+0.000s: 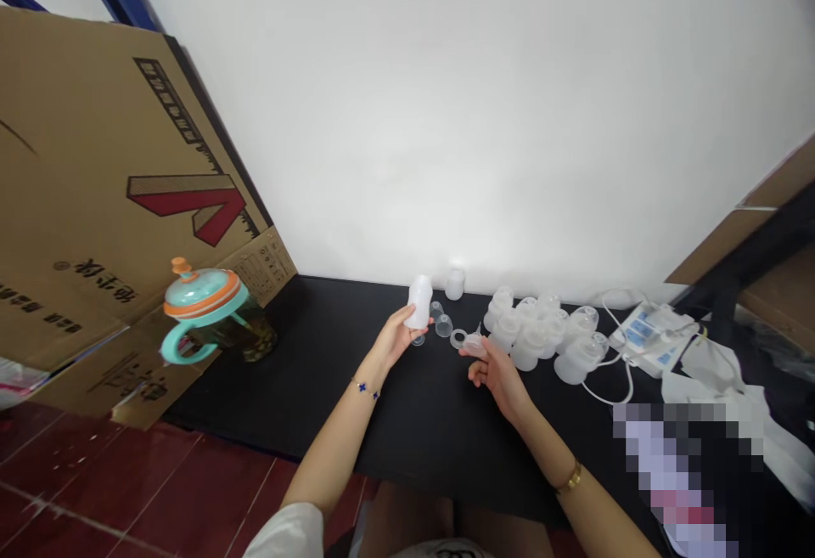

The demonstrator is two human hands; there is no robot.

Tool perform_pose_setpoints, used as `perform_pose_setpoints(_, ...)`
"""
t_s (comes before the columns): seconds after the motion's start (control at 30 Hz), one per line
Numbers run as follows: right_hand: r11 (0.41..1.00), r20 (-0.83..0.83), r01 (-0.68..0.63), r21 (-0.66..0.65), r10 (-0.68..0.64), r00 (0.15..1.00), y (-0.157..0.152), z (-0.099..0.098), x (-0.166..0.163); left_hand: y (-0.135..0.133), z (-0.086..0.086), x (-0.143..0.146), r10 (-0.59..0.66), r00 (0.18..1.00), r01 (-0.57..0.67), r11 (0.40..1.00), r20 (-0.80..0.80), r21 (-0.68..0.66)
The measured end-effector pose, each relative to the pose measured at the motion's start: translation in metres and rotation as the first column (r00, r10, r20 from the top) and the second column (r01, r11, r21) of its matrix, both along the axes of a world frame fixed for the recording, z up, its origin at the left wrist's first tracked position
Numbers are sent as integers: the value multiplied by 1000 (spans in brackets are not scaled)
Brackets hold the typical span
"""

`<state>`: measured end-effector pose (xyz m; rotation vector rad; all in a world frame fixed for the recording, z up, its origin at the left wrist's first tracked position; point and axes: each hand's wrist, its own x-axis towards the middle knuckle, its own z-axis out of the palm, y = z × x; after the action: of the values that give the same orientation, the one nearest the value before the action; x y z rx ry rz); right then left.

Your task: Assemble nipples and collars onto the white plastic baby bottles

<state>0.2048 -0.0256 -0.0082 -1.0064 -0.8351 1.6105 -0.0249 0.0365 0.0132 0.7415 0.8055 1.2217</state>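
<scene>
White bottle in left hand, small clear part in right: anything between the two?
Nothing visible. The left hand grips the white bottle above the black table; the right hand pinches the small clear part. Loose clear rings lie on the table just behind the gap, not in it.

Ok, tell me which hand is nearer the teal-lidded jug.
Left. The left hand, holding a white bottle, sits right of the jug; the right hand, pinching a small clear part, is farther right.
</scene>
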Motion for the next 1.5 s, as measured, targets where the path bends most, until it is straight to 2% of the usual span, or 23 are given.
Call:
perform_pose_setpoints(0.1,998,-41,-48,-34,47,998,0,1,1,-15,-9,15,-155,981,161,986,117,-42)
perform_pose_setpoints(0.2,996,-101,-72,-56,66,993,0,3,2,-23,-13,25,-249,958,256,966,143,-34)
perform_pose_setpoints(0.43,998,-75,-50,-39,47,996,0,8,5,-28,-13,33,-255,954,266,962,155,-55)
perform_pose_setpoints(0.53,999,-77,-28,-31,25,997,-1,8,5,-32,-13,38,-202,975,205,979,91,-22)
perform_pose_setpoints(0.67,1000,-65,7,0,-7,998,-1,4,4,-35,-15,46,-59,988,76,989,-141,124)
perform_pose_setpoints(0.8,998,-22,65,23,-64,998,-1,1,2,-33,-19,48,111,919,-17,970,-378,244)
perform_pose_setpoints(0.9,996,-1,77,34,-77,997,-1,3,2,-31,-22,45,210,865,-52,941,-456,334)
perform_pose_setpoints(0.97,997,-7,70,24,-70,998,-1,4,2,-30,-23,44,221,862,-49,932,-456,360)
perform_pose_setpoints(1.1,999,-72,46,-25,-48,996,0,4,1,-33,-20,44,144,896,5,943,-421,334)
perform_pose_setpoints(1.17,999,-66,46,-24,-47,997,1,4,1,-36,-19,44,139,886,21,941,-443,338)
perform_pose_setpoints(1.27,999,-23,47,3,-47,999,0,4,2,-37,-18,43,242,802,14,906,-546,423)
perform_pose_setpoints(1.37,999,-29,38,34,-37,999,-1,3,2,-35,-19,40,400,681,6,835,-613,551)
perform_pose_setpoints(1.5,995,-10,63,75,-62,998,0,1,2,-32,-20,36,459,628,6,805,-629,594)
